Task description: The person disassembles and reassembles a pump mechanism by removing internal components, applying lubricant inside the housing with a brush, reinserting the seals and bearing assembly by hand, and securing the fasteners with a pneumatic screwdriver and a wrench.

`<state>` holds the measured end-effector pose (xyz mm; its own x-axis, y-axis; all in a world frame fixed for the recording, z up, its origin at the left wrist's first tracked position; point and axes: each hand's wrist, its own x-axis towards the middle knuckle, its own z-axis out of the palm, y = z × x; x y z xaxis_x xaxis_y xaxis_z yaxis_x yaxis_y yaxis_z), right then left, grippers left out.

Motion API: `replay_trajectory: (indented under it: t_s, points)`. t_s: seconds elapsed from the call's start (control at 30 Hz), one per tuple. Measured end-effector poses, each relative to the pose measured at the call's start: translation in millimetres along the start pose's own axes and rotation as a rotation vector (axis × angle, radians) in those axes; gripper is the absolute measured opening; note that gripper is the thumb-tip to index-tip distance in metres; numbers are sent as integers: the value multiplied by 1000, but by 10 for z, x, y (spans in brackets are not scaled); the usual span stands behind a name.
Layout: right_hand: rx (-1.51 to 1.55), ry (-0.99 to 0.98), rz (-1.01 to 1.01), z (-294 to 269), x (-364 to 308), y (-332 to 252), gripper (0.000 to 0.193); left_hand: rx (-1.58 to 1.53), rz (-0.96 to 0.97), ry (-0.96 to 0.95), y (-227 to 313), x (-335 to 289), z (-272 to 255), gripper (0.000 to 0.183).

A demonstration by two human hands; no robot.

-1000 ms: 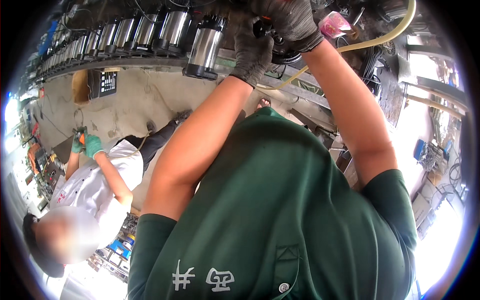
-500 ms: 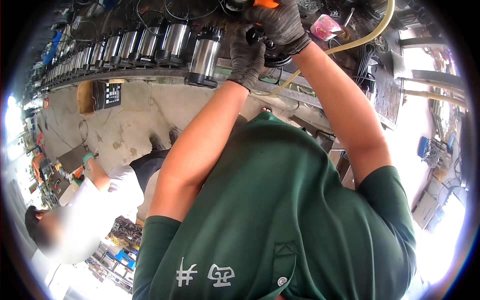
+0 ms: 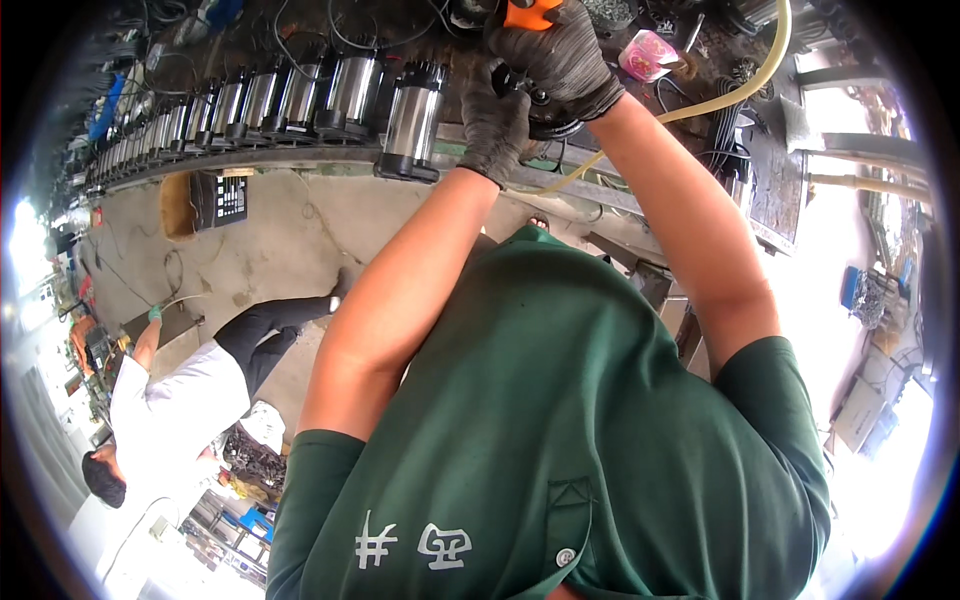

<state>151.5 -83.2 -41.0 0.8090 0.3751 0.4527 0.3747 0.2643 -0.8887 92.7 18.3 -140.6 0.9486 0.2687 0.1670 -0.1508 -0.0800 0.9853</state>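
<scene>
Both my hands wear dark grey gloves and work close together at the bench's front edge. My right hand (image 3: pixel 562 58) is wrapped round an orange tool (image 3: pixel 533 13), whose kind the top edge of the picture cuts off. My left hand (image 3: pixel 494 125) is closed at the black end of a round unit (image 3: pixel 545 125), mostly hidden under both hands. Just left of that hand stands a submersible pump (image 3: pixel 412 118) with a shiny steel body and black base. Several similar pumps (image 3: pixel 350 90) stretch away to its left in a row.
A pale yellow hose (image 3: pixel 740 90) curves over the bench right of my hands, near a pink box (image 3: pixel 647 56). Black cables lie behind the pumps. An open carton (image 3: pixel 190 202) sits on the floor. At lower left a co-worker in white (image 3: pixel 190 390) bends over a grey box.
My hands stay nearly in place, with slightly more of the orange tool showing. The co-worker has shifted and reaches further toward the grey box.
</scene>
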Motion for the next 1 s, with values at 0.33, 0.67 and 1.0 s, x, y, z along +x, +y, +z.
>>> replay_trajectory:
  t_s: [0.33,0.67,1.0]
  points:
    - [-53,84,233,59,-23,-150,38,103,-139,-18,192,-62,-25,46]
    - [579,-7,431,-179,-10,-41,40,-351,-204,-232,52,-145,-428,66]
    - [-25,-132,576,-440,-97,-107,38,-350,-380,-309,274,-95,-513,72]
